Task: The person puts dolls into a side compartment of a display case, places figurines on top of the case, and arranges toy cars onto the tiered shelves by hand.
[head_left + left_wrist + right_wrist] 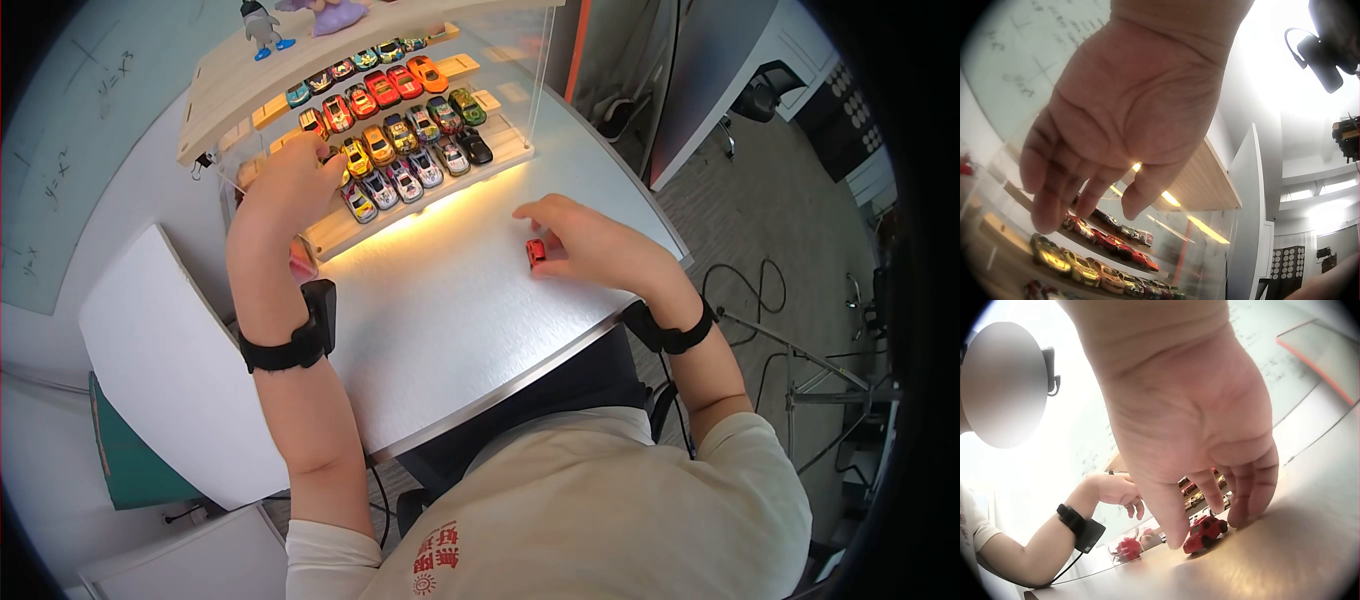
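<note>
A small red toy car (536, 252) is on the metal-topped table, beside the thumb of my right hand (590, 240). In the right wrist view, the thumb stands at one side of the red car (1205, 535) and the fingers (1242, 509) curve down on the other, spread apart. My left hand (292, 185) hangs at the left end of a lit wooden display shelf (345, 235), with its fingers near a yellow toy car (356, 160). From the left wrist, the palm of that hand (1138, 100) shows bare, its fingers hanging loosely over the rows of cars.
Several toy cars stand in stepped rows on the shelf, behind clear side panels. A penguin figure (262, 28) and a purple figure (335, 15) are on its top board. A red object in clear packaging (1127, 549) lies near the shelf's left end. The table's metal edge (500, 385) runs before my body.
</note>
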Demonstrator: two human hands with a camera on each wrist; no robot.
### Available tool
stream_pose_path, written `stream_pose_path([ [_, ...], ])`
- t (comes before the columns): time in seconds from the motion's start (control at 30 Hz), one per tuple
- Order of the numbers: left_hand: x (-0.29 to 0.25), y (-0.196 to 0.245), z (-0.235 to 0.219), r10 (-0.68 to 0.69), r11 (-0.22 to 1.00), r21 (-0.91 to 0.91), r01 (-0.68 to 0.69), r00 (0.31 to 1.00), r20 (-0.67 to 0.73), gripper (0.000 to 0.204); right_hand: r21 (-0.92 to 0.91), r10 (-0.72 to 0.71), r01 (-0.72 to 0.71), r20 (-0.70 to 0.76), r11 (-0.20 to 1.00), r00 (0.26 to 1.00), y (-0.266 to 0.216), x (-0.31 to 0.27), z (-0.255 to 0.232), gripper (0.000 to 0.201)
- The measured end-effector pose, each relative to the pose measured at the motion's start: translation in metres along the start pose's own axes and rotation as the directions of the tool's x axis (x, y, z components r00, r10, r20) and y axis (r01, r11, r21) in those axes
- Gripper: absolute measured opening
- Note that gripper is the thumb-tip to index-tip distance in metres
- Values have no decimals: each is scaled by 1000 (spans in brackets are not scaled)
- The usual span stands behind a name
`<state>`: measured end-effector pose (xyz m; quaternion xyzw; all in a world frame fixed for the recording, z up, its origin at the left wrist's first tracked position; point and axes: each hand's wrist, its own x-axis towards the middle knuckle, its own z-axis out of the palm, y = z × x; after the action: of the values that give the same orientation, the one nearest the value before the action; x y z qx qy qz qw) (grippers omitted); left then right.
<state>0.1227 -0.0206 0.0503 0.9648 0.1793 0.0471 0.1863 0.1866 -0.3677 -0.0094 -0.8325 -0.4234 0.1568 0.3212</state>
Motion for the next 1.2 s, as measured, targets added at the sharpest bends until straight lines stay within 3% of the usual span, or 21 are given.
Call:
stream_pose_path([
  [0.1, -2, 3, -2, -9, 1000, 11, 9, 1000, 11, 40, -83, -3, 13, 118, 996, 993, 1, 3, -2, 37],
  [0.33, 0, -1, -1, 24, 1000, 10, -24, 1000, -14, 40, -102, -12, 29, 160, 994, 987, 0, 6, -7, 36],
  [0.43, -3, 4, -4, -4, 1000, -4, 4, 1000, 15, 40, 10, -60, 60, 158, 998, 986, 1, 7, -13, 39],
  [0.5, -4, 5, -4, -14, 1000, -14, 14, 1000, 10, 41, 284, -92, 38, 181, 958, 979, 5, 8, -18, 45],
  [0.53, -3, 3, -3, -15, 1000, -14, 15, 1000, 11, 41, 284, -92, 38, 182, 958, 979, 5, 9, -20, 45],
  [0.6, 3, -3, 1, 13, 1000, 15, -13, 1000, -2, 41, 486, -142, 46, 164, 873, 976, 6, 10, -24, 46],
  [0.73, -3, 0, 0, -3, 1000, 18, 3, 1000, -14, 42, 487, -178, 132, 50, 864, 983, 5, 22, -28, 48],
  [0.8, -1, 1, 0, -19, 999, 44, 18, 1000, 9, 42, 40, -206, 214, -141, 976, 968, -1, 38, -37, 47],
  [0.83, -1, 3, -1, -18, 999, 47, 18, 1000, -1, 42, 37, -214, 222, -146, 974, 966, -1, 49, -39, 47],
  [0.9, -3, 6, -1, -44, 999, 10, 44, 999, 20, 44, -258, -255, 187, -264, 948, 930, 5, 79, -43, 42],
  [0.97, -2, 3, 0, -35, 999, 14, 35, 999, 7, 45, -231, -267, 202, -302, 952, 915, 3, 105, -42, 36],
  [1.03, -3, 3, 0, -44, 999, 2, 44, 999, 8, 45, -358, -288, 150, -373, 922, 882, 2, 126, -41, 31],
  [1.2, -6, 6, -3, -25, 998, 64, 25, 1000, -13, 44, -402, -239, 74, -379, 912, 894, 3, 168, -40, 31],
])
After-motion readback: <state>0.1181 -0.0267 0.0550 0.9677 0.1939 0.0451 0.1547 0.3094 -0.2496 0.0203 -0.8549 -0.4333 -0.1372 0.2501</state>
